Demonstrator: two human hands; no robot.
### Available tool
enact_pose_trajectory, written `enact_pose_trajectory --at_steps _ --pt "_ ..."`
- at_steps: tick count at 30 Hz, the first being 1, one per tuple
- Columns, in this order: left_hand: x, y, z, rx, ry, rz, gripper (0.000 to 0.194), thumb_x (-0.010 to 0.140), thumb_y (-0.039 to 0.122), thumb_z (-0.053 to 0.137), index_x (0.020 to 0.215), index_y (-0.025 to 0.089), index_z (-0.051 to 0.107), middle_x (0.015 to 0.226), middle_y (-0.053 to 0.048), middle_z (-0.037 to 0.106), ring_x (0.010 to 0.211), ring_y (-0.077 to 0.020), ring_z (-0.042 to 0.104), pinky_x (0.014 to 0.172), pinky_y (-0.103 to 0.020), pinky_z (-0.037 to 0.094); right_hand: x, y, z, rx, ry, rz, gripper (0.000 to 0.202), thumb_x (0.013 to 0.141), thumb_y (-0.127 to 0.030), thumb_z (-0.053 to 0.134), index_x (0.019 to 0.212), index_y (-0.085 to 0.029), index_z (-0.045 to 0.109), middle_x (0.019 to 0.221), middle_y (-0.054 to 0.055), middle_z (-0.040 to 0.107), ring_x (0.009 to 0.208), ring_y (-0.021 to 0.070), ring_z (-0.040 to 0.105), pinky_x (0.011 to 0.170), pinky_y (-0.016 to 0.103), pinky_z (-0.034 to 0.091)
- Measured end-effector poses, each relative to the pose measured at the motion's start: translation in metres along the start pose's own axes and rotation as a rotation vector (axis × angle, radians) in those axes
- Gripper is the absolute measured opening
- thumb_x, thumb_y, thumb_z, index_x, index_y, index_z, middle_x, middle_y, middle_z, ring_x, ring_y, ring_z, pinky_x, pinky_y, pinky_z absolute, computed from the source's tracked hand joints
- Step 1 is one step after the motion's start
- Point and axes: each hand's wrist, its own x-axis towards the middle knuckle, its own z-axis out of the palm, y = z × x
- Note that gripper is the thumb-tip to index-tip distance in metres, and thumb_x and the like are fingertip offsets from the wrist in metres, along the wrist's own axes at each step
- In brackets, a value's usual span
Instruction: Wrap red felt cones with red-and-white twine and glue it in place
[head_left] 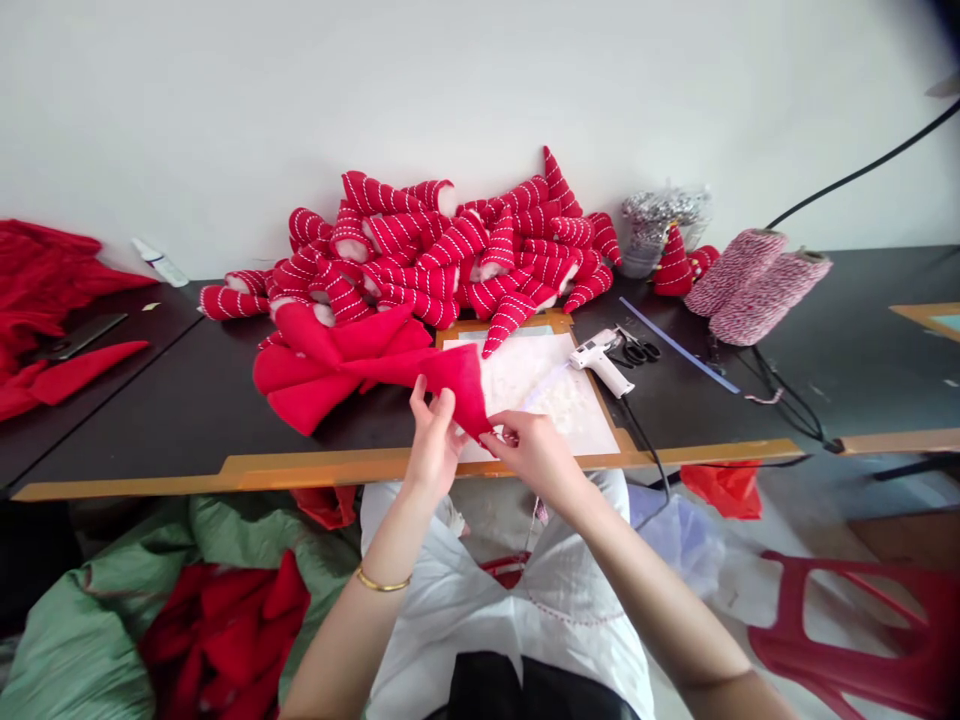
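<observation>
- A dark worktable [150, 420] with a pale wooden front edge runs across the view, set against a plain white wall; everything below is placed relative to the white work mat [555, 400] that lies on it in front of the person.
- Nearest, below the table edge: the person's white apron, a green sack [82, 620] of red fabric to the left, and a red plastic stool [862, 630] to the right.
- At the mat's near left corner, both hands meet on a plain red felt piece [457, 385]. The left hand [433, 440] pinches its lower edge between thumb and fingers; the right hand [529, 450] pinches its pointed tip. Whether the piece is being rolled or folded cannot be told.
- Just left of the mat lies a small pile of plain red felt cones [322, 365], without trim; these look like work yet to be finished.
- Behind the mat, against the wall, sits a large heap of red cones wound with white cord [450, 245]; judging by its size, a good share is already done.
- Touching the mat's right edge rests a white glue gun [600, 360], with black scissors [637, 350] just beyond.
- Farther right lie two spools of red-and-white twine [757, 285].
- Far left of the mat, more red fabric [45, 300] is stacked.
</observation>
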Motion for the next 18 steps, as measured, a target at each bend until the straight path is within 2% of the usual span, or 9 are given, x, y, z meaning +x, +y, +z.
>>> enact_pose_trajectory --at_steps 3,4,7,9,13,15,18 --pt "-0.002 0.001 0.015 -0.075 0.102 0.027 0.09 0.071 0.034 0.085 0.141 0.04 0.029 0.12 0.0 0.067 0.089 -0.015 0.071 0.074 -0.026 0.058 -0.003 -0.003 0.009 -0.02 -0.067 -0.031 0.005 0.082 -0.019 0.072 0.087 -0.018 0.075 0.072 0.003 0.066 0.06 0.0151 0.053 0.062 0.027 0.038" --pt "-0.001 0.002 0.017 -0.062 0.136 0.04 0.092 0.07 0.033 0.086 0.142 0.039 0.029 0.115 0.0 0.068 0.085 -0.0146 0.071 0.07 -0.025 0.057 -0.003 -0.004 0.009 0.011 -0.091 -0.024 0.005 0.082 -0.02 0.073 0.086 -0.018 0.075 0.072 0.003 0.067 0.06 0.015 0.054 0.062 0.027 0.039" --pt "0.004 0.007 0.018 -0.028 0.127 -0.018 0.072 0.072 0.04 0.083 0.132 0.031 0.045 0.098 0.0 0.07 0.074 -0.015 0.07 0.055 -0.021 0.053 -0.002 -0.003 0.001 0.144 -0.147 0.025 0.01 0.084 -0.027 0.074 0.082 -0.017 0.074 0.072 0.003 0.069 0.062 0.0148 0.056 0.063 0.027 0.041" --pt "0.006 0.013 0.016 -0.041 0.087 -0.13 0.058 0.073 0.047 0.081 0.12 0.025 0.055 0.086 0.0 0.069 0.065 -0.0141 0.067 0.048 -0.02 0.049 0.0 -0.001 -0.007 0.234 -0.178 0.063 0.019 0.084 -0.034 0.074 0.079 -0.016 0.074 0.072 0.004 0.07 0.063 0.0148 0.056 0.062 0.027 0.041" --pt "0.006 0.022 0.016 -0.108 -0.02 -0.395 0.045 0.076 0.058 0.072 0.095 0.018 0.063 0.073 -0.001 0.066 0.05 -0.0101 0.057 0.043 -0.021 0.044 0.002 0.001 -0.013 0.428 -0.265 0.106 0.033 0.082 -0.047 0.075 0.078 -0.014 0.072 0.07 0.003 0.067 0.06 0.0125 0.052 0.058 0.025 0.039" --pt "0.006 0.024 0.016 -0.137 -0.062 -0.43 0.044 0.079 0.059 0.068 0.088 0.016 0.064 0.072 -0.002 0.066 0.05 -0.0097 0.056 0.043 -0.021 0.044 0.001 0.0 -0.013 0.491 -0.287 0.119 0.036 0.082 -0.049 0.074 0.078 -0.014 0.072 0.07 0.002 0.065 0.059 0.0113 0.051 0.057 0.025 0.039" --pt "0.008 0.024 0.016 -0.148 -0.045 -0.403 0.042 0.078 0.057 0.07 0.088 0.017 0.064 0.07 -0.002 0.066 0.05 -0.0099 0.057 0.044 -0.021 0.045 -0.002 -0.002 -0.012 0.529 -0.294 0.125 0.036 0.081 -0.05 0.075 0.08 -0.014 0.072 0.073 0.003 0.066 0.062 0.0114 0.051 0.059 0.024 0.04"
